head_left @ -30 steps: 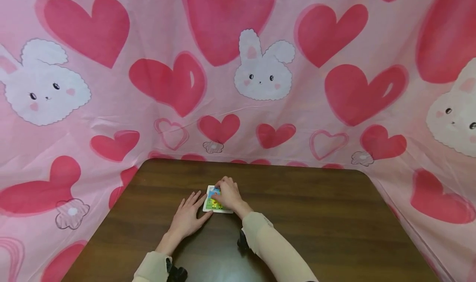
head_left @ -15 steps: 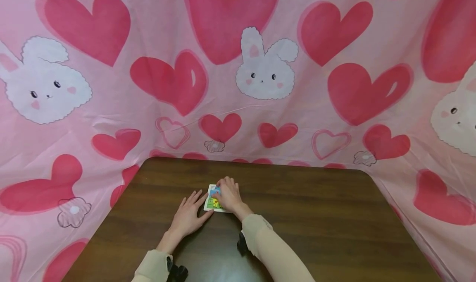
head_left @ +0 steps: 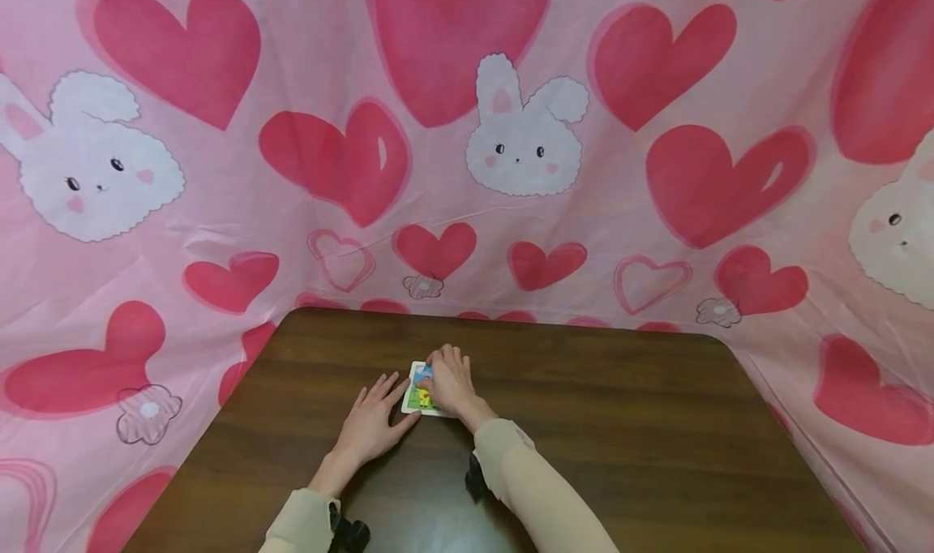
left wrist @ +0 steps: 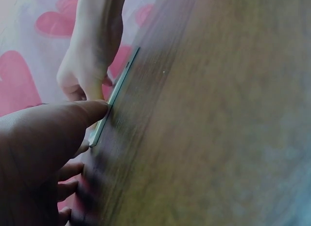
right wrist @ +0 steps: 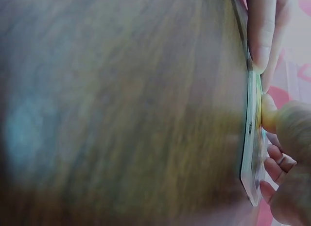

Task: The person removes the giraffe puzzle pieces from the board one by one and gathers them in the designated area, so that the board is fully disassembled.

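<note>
A small flat picture board [head_left: 417, 396] with a white border and a blue, green and yellow picture lies on the table. My left hand [head_left: 368, 425] rests at its left side, fingers spread and fairly straight. In the left wrist view, the thumb [left wrist: 95, 111] touches the board's near edge [left wrist: 116, 92]. My right hand [head_left: 454, 387] covers the right part of the board, fingers curled. In the right wrist view, its thumb [right wrist: 270, 114] is on the picture face and its fingertips [right wrist: 275, 170] are bent over the same board [right wrist: 249, 160]. What lies under those fingertips is hidden.
The dark wooden table [head_left: 620, 423] spreads around the hands. Behind it and at both sides hangs a pink cloth [head_left: 336, 66] with hearts and rabbits. Black wrist cameras [head_left: 350, 534] sit at the cuffs.
The head view has shifted slightly, so the backdrop sits a little further right. Both hands keep nearly the same places on the board; any finger movement is too small to tell.
</note>
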{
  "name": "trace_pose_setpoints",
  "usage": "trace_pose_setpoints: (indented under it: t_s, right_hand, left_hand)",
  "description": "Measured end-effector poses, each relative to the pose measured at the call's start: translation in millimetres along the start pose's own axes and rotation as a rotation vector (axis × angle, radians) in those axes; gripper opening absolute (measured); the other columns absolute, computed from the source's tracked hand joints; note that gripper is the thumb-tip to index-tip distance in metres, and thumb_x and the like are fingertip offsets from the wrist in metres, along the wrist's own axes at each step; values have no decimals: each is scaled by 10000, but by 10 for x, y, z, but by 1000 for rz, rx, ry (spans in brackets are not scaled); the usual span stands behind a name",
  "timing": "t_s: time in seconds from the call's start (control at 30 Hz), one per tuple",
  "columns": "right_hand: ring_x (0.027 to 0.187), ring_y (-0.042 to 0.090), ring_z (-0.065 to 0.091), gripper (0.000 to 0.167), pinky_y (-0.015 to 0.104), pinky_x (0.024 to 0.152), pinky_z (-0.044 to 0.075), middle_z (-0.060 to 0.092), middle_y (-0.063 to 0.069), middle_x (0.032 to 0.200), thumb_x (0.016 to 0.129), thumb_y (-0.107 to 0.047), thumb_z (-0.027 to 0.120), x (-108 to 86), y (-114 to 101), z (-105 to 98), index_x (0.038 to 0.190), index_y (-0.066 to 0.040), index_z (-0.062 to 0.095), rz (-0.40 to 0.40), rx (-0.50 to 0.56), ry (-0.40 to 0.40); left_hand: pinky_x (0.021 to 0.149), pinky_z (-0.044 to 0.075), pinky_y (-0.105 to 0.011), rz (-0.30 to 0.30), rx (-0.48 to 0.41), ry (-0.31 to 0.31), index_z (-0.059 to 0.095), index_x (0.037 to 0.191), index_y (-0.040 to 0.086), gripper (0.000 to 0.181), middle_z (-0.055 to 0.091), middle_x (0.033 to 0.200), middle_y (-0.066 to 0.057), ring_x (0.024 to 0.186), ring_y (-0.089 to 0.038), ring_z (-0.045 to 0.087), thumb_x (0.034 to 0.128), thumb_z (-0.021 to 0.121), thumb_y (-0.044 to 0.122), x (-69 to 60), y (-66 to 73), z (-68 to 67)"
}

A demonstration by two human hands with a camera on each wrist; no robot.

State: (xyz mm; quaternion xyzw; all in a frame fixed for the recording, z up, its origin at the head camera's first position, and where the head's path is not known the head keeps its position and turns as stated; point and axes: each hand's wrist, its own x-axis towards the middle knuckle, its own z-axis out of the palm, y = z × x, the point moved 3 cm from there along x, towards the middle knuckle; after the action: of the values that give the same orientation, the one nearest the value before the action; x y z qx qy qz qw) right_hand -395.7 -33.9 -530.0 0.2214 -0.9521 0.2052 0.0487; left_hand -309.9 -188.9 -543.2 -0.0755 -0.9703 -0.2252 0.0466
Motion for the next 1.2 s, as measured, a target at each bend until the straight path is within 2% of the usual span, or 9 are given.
trace_pose_setpoints:
  t_s: [0.27,0.63,0.77,1.0,1.2]
  right_hand:
    - [1124,276,547,381,426,934,434,623,88,1217,987,-343,840,12,16,-10,1210,-103,646,1,35,30]
    - [1225,288,574,380,476,1072,454,673,95,1307,1013,-267,814,-49,15,33,1326,-97,681,-59,110,66]
    - [1233,288,560,363,470,1063,449,651,102,1332,1007,-242,821,-68,29,24,1329,-109,719,-66,161,66]
    - [1113,253,597,360,382,926,393,710,75,1185,973,-153,833,-90,74,8,1320,-123,742,-55,293,64]
    - [1046,226,594,366,351,906,365,715,65,1090,954,-98,828,-90,69,-26,1311,-72,749,-51,355,62]
  left_hand:
    - [1318,291,-719,0,7,3,569,1607,100,723,503,1693,-232,1627,-454,411,1020,753,480,25,10,-8]
    - [1309,302,-725,6,0,5,573,1602,93,714,505,1690,-235,1623,-457,416,1019,759,460,7,8,-1]
    - [1303,306,-732,9,-1,7,578,1598,97,705,507,1689,-235,1622,-459,418,1020,757,459,-2,5,6]
    - [1302,302,-739,8,-1,4,589,1589,102,700,501,1692,-238,1620,-467,415,1017,759,469,-9,0,9]
    - [1304,299,-739,8,-11,2,595,1587,113,691,499,1695,-234,1622,-470,412,1016,760,466,-18,11,1]
